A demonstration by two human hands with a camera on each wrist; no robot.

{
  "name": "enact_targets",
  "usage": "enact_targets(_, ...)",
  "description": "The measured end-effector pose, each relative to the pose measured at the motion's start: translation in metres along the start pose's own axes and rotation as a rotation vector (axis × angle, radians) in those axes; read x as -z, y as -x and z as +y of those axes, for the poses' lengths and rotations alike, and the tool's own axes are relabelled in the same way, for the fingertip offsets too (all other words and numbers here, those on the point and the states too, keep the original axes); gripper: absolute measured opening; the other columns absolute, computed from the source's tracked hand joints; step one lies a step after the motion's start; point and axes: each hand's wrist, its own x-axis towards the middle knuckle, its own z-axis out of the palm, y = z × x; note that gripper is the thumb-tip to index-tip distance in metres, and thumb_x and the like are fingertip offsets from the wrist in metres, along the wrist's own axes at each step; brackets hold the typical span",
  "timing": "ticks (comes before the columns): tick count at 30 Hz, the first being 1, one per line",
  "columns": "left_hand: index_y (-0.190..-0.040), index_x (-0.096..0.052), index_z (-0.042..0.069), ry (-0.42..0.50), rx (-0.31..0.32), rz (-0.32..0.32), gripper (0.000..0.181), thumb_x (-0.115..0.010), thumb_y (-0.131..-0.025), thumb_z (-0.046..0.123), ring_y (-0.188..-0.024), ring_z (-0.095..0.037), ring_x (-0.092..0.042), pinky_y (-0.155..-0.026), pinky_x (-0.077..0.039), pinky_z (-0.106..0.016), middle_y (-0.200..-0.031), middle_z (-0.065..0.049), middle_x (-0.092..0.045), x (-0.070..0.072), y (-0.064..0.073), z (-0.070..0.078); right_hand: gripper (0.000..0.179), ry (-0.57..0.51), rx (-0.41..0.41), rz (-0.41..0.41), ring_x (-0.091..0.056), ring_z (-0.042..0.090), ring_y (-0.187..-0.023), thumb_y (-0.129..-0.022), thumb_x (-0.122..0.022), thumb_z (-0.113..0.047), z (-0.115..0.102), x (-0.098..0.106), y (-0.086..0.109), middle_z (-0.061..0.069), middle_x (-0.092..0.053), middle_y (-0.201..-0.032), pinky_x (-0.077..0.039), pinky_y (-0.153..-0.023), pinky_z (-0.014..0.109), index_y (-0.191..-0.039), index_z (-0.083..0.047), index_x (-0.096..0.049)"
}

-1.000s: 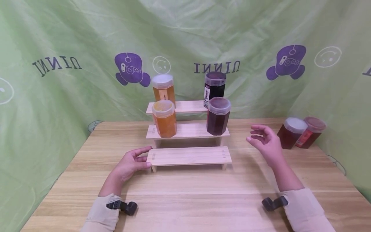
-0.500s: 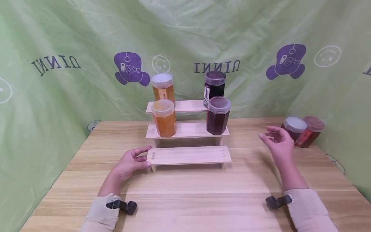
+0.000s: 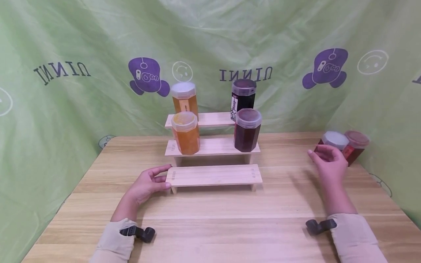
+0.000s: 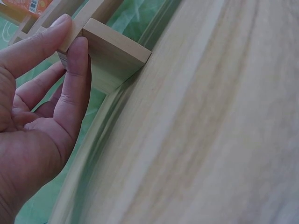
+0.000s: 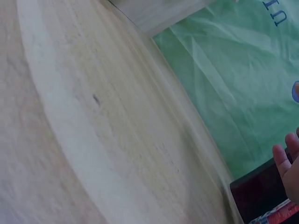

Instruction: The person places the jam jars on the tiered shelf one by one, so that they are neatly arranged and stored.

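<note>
My loose, empty right hand (image 3: 331,167) had neared the white-lidded jar (image 3: 335,139), within reach; my left hand (image 3: 145,186) pinched the front shelf (image 3: 213,175).

Jars (image 3: 187,140): six, seemingly, some partly hidden. Wooden steps (image 3: 213,175): three. Wrist cameras (image 3: 148,235): two.

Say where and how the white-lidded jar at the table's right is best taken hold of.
The white-lidded jar is probably best gripped round its body, just below the lid, with the right hand coming from the front left. It looks upright, and the red-lidded jar stands close on its right, leaving less finger room there. The hand hides much of the body.
</note>
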Motion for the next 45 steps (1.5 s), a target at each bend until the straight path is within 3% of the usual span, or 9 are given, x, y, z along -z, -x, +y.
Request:
enact_targets(3,-0.146,-0.033,-0.009,-0.007,0.002,0.001,0.078,-0.075,-0.08,-0.008,-0.101,-0.018,-0.067,-0.081,-0.057,-0.032,-0.125,-0.022,-0.061,0.0,0.0,0.0,0.029,-0.046,-0.004,0.059,-0.06,0.007,-0.08,-0.074,-0.083,0.0,0.001,0.004,-0.003,0.002,-0.064,-0.09,-0.05,-0.065,0.008,-0.097,-0.008,-0.068)
enact_targets(13,-0.146,-0.033,-0.01,-0.003,-0.004,-0.001,0.078,-0.075,-0.079,-0.007,-0.1,-0.018,-0.067,-0.081,-0.058,-0.032,-0.122,-0.02,-0.063,0.0,0.0,0.0,0.033,0.042,-0.022,0.129,-0.055,0.006,-0.08,-0.074,-0.086,-0.009,-0.002,0.025,-0.016,-0.002,-0.057,-0.095,-0.046,-0.065,0.007,-0.097,-0.017,-0.064)
enact_targets(23,-0.146,-0.032,-0.01,0.005,-0.005,-0.007,0.079,-0.074,-0.079,-0.01,-0.098,-0.018,-0.067,-0.079,-0.058,-0.03,-0.119,-0.019,-0.064,0.0,0.0,-0.001,0.046,0.188,-0.087,0.15,-0.048,0.004,-0.093,-0.075,-0.086,-0.02,0.0,0.036,-0.021,-0.008,-0.051,-0.102,-0.039,-0.082,0.016,-0.111,-0.025,-0.057)
enact_targets(30,-0.146,-0.032,-0.01,0.006,-0.005,-0.006,0.079,-0.074,-0.078,-0.01,-0.098,-0.018,-0.067,-0.079,-0.058,-0.031,-0.12,-0.019,-0.064,0.0,0.0,-0.001,0.068,0.172,-0.133,0.145,-0.045,0.004,-0.1,-0.074,-0.086,-0.017,0.002,0.038,-0.023,-0.013,-0.047,-0.11,-0.039,-0.096,0.021,-0.13,-0.024,-0.048)
enact_targets(36,-0.146,-0.033,-0.01,0.01,0.0,-0.004,0.081,-0.075,-0.077,-0.01,-0.097,-0.018,-0.068,-0.077,-0.058,-0.031,-0.115,-0.017,-0.066,-0.001,0.0,-0.001,0.083,0.136,-0.082,0.107,-0.045,0.005,-0.103,-0.074,-0.084,-0.006,0.009,0.038,-0.027,-0.012,-0.045,-0.118,-0.038,-0.101,0.024,-0.142,-0.024,-0.04)
enact_targets(45,-0.146,-0.033,-0.009,0.033,0.006,-0.005,0.08,-0.074,-0.077,-0.013,-0.093,-0.018,-0.068,-0.075,-0.059,-0.033,-0.11,-0.012,-0.067,-0.001,0.0,-0.001,0.095,0.4,0.027,-0.008,-0.041,0.019,-0.121,-0.082,-0.079,-0.016,0.016,0.041,-0.036,0.003,-0.037,-0.14,-0.037,-0.108,0.033,-0.154,-0.038,-0.02)
